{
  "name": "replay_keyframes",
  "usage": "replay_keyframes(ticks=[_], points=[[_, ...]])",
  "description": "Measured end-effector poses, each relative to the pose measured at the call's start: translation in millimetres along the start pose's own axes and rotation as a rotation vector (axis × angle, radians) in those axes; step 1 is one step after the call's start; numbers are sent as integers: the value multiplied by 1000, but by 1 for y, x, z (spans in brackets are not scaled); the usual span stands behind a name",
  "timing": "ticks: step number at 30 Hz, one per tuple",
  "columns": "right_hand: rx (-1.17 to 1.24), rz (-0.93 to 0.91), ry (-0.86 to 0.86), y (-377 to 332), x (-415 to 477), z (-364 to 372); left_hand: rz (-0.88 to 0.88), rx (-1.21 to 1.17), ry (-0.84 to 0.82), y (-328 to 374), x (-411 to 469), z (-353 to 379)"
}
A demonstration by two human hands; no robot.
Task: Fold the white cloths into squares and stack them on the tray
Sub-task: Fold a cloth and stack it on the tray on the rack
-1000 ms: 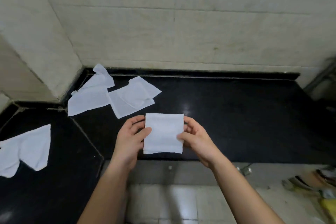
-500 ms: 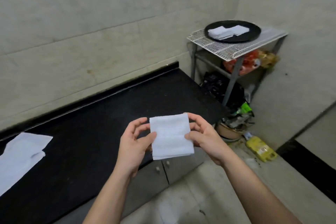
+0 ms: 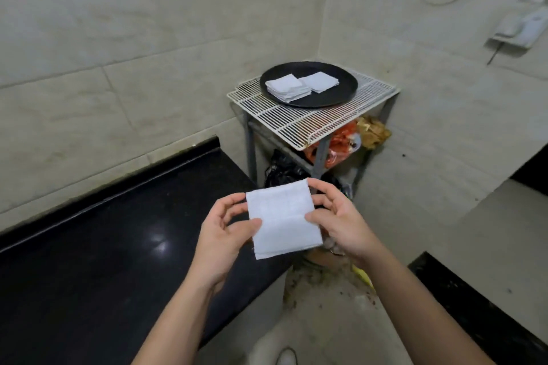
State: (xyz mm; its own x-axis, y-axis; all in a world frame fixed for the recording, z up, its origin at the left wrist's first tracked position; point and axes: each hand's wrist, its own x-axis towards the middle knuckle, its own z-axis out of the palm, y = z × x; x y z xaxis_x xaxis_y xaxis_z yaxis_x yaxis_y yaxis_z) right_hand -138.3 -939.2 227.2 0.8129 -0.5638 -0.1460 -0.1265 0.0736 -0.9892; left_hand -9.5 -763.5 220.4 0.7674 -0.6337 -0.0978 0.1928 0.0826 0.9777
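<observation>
Cloth (image 3: pixel 283 218) is folded into a square and held in the air between both hands, near the end of the black table (image 3: pixel 118 246). The left hand (image 3: pixel 221 237) pinches its left side, and the right hand (image 3: pixel 341 222) pinches its right side. The tray (image 3: pixel 341 98) sits ahead on a wire rack (image 3: pixel 311 124) and holds two piles of folded cloths (image 3: pixel 287 87). It is best to carry the square flat, hold the folds tight, and lay it straight on a pile.
</observation>
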Motion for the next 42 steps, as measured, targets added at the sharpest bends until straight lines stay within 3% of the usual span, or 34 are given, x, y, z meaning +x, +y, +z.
replay_keyframes(ticks=[10,21,31,35,42], points=[[33,-75,136,-59,130,-109,42,-51,-53,42,158,110],[-24,-140,-2,-102,281,-220,120,19,103,59,295,211],[-132,-26,-168,-125,464,-284,-64,211,371,64,438,279],[-183,49,-192,-116,517,-289,-174,177,412,54,486,281],[-236,107,-190,-99,578,-288,-197,423,408,41,538,280]])
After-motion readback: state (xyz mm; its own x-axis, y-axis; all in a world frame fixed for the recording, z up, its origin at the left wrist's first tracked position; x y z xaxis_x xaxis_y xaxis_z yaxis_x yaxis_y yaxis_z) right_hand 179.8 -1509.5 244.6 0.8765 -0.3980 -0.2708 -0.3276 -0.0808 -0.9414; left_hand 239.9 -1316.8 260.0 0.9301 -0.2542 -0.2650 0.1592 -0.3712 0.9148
